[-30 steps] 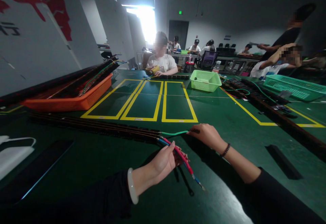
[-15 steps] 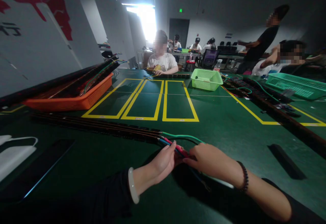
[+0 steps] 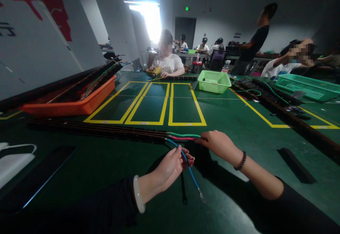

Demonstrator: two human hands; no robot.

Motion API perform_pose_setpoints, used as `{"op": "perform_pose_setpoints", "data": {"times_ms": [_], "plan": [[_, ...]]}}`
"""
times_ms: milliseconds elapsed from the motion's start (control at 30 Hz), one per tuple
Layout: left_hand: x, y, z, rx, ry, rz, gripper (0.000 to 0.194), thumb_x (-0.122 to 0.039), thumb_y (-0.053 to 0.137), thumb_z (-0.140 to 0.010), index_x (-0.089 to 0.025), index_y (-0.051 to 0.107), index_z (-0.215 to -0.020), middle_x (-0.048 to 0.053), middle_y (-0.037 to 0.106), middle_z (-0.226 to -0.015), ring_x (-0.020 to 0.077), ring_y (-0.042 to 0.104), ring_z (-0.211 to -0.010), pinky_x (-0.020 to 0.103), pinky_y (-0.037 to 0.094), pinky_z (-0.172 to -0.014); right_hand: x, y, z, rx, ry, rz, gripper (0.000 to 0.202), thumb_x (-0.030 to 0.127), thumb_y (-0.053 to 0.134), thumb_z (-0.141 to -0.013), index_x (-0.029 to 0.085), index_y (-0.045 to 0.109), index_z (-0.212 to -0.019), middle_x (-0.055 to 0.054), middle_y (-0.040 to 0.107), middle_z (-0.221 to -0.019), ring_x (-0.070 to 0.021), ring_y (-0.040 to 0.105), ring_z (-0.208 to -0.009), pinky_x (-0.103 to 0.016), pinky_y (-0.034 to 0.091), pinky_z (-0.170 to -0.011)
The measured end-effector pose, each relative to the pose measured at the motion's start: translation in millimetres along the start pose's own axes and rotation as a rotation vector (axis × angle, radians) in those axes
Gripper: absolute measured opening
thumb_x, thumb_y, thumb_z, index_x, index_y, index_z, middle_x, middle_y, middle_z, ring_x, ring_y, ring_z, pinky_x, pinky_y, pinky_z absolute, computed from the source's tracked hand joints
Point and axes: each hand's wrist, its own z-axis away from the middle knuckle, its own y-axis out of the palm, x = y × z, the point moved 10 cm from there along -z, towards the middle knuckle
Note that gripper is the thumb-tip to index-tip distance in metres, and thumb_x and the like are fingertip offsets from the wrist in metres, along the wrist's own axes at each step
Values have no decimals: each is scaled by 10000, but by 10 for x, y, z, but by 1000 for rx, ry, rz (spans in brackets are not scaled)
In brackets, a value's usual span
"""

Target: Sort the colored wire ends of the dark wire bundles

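Observation:
A long dark strip with copper-coloured lines point(image 3: 106, 130) lies across the table, and three wires come out of its right end. My left hand point(image 3: 171, 166), with a pale bangle at the wrist, pinches the blue wire point(image 3: 191, 175), whose free end hangs down to a metal terminal point(image 3: 202, 197). My right hand point(image 3: 220, 147), wearing a dark beaded bracelet, is closed on the green wire point(image 3: 183, 135) and the pink-red wire point(image 3: 182, 138). Its fingers hide the far ends of both. The two hands are apart.
An orange basket point(image 3: 92, 101) with more strips stands left; a light green basket point(image 3: 214, 82) and a teal basket point(image 3: 310, 88) stand farther back. A phone point(image 3: 39, 177) and white box point(image 3: 13, 165) lie left, a black piece point(image 3: 296, 165) right. A person point(image 3: 170, 63) sits opposite.
The wires, bunched together between both hands before, are separated now. My right hand has moved up and away with the green and pink-red ones; the blue one stays in my left hand.

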Motion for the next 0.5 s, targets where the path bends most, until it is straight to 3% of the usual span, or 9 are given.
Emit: {"op": "perform_pose_setpoints", "data": {"times_ms": [267,500], "plan": [[27,-23,-46,11,-12,24,210,-269,352,-936,-130,488,-857,64,588,-749,137,584,-700,276,450,-724,-61,147,-101,45,-61,-52,401,506,436,-894,205,639,-724,-31,640,-658,-157,583,-603,-236,269,-487],[19,17,-25,-12,-20,88,162,-215,379,-927,-135,516,-889,56,610,-784,136,596,-714,283,468,-737,384,-349,285,-114,-122,-108,380,557,479,-848,185,553,-823,-52,640,-769,-183,592,-678,-252,340,-539]]}}
